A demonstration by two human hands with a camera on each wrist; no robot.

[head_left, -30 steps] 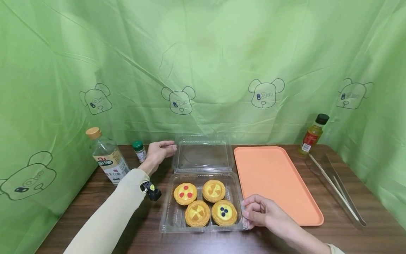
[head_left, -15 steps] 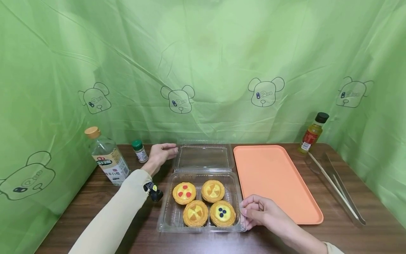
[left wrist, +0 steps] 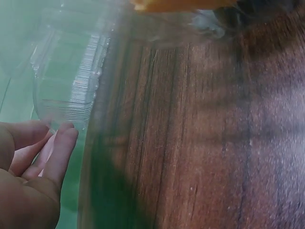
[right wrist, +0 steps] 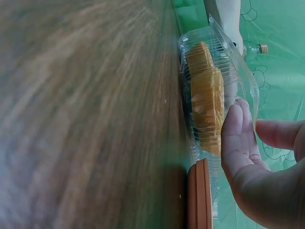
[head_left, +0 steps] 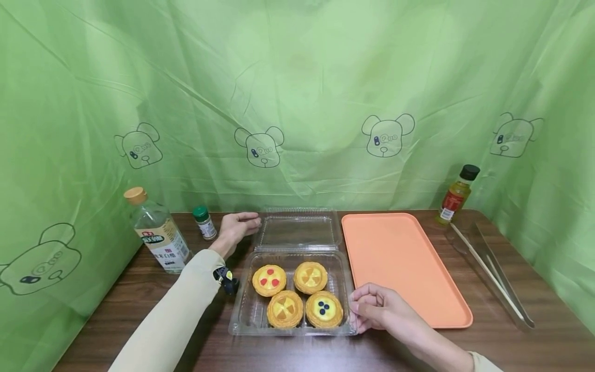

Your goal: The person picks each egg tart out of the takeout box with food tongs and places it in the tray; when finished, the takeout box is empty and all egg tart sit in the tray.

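Observation:
A clear hinged plastic container (head_left: 293, 331) lies opened out on the wooden table, its lid (head_left: 297, 232) laid back on the far side. Several tarts sit in the base: one with red dots (head_left: 269, 280), one with dark berries (head_left: 324, 309), and others with orange wedges (head_left: 285, 309). My left hand (head_left: 234, 231) pinches the lid's left edge near its far corner; the left wrist view has thumb and fingertips meeting at that clear corner. With thumb on one side and fingers on the other, my right hand (right wrist: 259, 162) pinches the base's right rim.
Right of the container lies an orange tray (head_left: 404, 268). Beyond it are tongs (head_left: 492, 279) and an oil bottle (head_left: 454, 199). On the left stand a vinegar bottle (head_left: 162, 240) and a green-capped jar (head_left: 204, 225). A green curtain (head_left: 297, 93) closes the back and sides.
The lid's far edge has sunk lower, and the left hand has come down slightly with it. The container with its tarts has shifted a little to the left; the right hand keeps its pinch.

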